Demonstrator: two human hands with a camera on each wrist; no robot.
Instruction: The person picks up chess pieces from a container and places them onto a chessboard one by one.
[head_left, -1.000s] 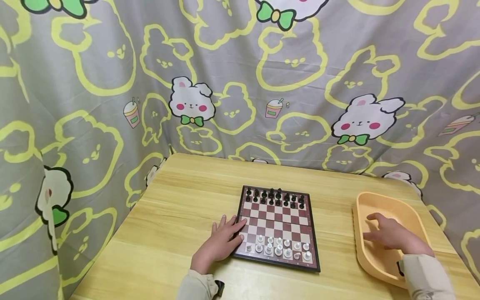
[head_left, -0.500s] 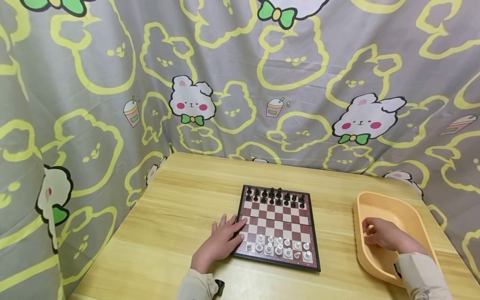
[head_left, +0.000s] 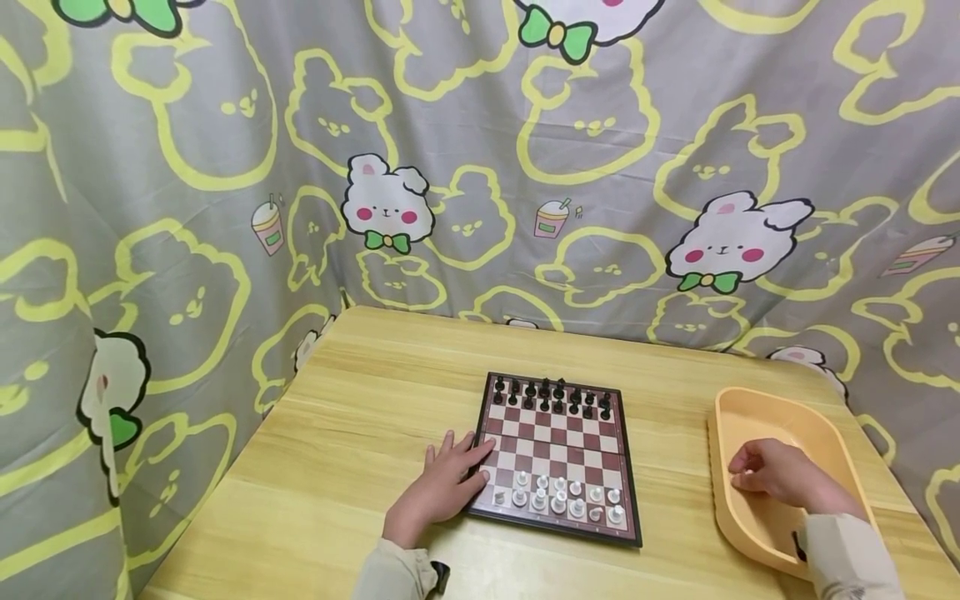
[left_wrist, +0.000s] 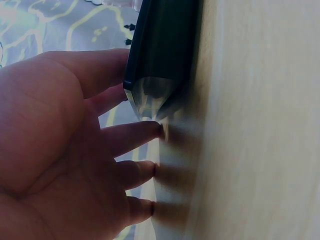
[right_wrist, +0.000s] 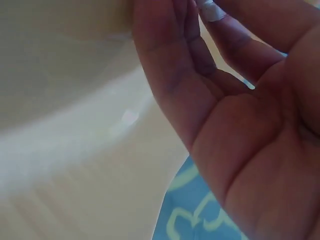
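A folding chessboard point(head_left: 551, 450) lies on the table, black chess pieces point(head_left: 559, 394) in two rows on its far side. White chess pieces point(head_left: 558, 502) stand in two rows on the near side, with gaps at the left. My left hand point(head_left: 437, 492) rests at the board's left edge, thumb and forefinger on its top and other fingertips on the table. Inside an orange tray point(head_left: 810, 421), my right hand point(head_left: 783, 479) has its fingertips together. The right wrist view shows a small white chess piece point(right_wrist: 212, 11) pinched there, mostly hidden by the fingers.
The light wooden table point(head_left: 360, 392) runs back to a grey curtain point(head_left: 465, 108) with yellow rabbit outlines. The tray's raised wall surrounds my right hand. Bare wood lies between board and tray.
My right hand's spread fingers have closed together inside the tray, pinching the white chess piece. The left hand stays at the board's edge, and the pieces on the board have not moved.
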